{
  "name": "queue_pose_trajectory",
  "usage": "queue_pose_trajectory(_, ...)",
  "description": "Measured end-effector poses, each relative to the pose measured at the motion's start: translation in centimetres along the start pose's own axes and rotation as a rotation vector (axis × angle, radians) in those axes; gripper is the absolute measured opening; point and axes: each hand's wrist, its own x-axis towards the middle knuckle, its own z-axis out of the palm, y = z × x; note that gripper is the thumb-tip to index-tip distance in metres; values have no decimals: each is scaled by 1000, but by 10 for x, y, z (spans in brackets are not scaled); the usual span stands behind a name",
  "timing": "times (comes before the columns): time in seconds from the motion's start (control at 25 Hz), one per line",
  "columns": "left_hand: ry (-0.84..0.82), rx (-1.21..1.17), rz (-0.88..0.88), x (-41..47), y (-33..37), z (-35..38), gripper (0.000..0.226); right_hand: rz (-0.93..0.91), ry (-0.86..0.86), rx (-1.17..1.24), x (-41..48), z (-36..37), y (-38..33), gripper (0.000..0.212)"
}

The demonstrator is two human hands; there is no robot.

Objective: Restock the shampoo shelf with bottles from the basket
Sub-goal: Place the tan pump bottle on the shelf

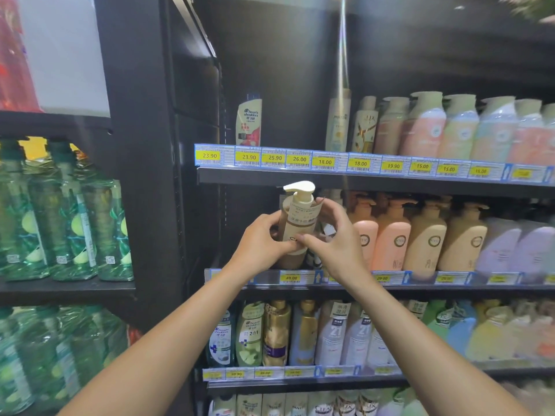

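A cream pump bottle (298,216) with a white pump head and a paper label is held upright in front of the left end of the middle shelf (300,277). My left hand (264,241) grips its lower left side. My right hand (333,238) wraps its right side, thumb across the front. The bottle's base is hidden behind my fingers. Right of it stand pink, tan and lilac pump bottles (393,235). The basket is out of view.
The top shelf (300,175) holds one white shampoo bottle (248,120) at its left, a gap, then a row of pastel bottles. A black upright (150,175) separates green bottles (60,214) on the left. Lower shelves are packed with bottles.
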Motion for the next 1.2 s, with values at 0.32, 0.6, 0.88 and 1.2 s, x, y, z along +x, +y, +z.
queue_pose_trajectory(0.32, 27, 56, -45, -1, -21, 15, 63, 30, 9, 12, -11, 8, 17, 67)
queue_pose_trajectory(0.6, 19, 59, -181, 18, -32, 19, 61, 91, 3, -233, 7, 11, 22, 65)
queue_pose_trajectory(0.88, 69, 134, -201, 30, -52, 28, 82, 55, 2, -576, 15, 13, 24, 70)
queue_pose_trajectory(1.2, 61, 103, -263, 31, -53, 28, 70, 37, 20, -495, 14, 14, 31, 53)
